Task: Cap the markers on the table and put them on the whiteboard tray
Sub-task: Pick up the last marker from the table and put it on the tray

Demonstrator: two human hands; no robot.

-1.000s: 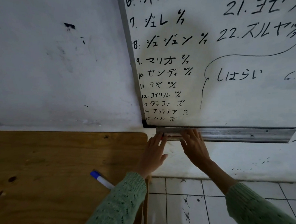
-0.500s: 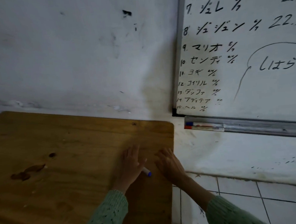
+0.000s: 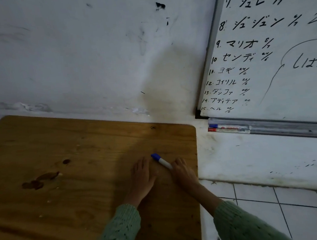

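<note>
A capped blue marker (image 3: 161,161) lay on the desk (image 3: 63,153), its white end under the right hand (image 3: 183,171)'s grip, fingers curled on it; the left hand (image 3: 143,174) lay spread flat beside it.

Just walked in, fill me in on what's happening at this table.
A person in a green knitted sweater is tidying whiteboard markers. Two capped markers, a blue-capped one and a red-capped one, already lie in the whiteboard tray. One more blue-capped marker is on the wooden table. The right hand is at its rear end, apparently taking hold of it, while the left hand rests flat beside it.
</note>
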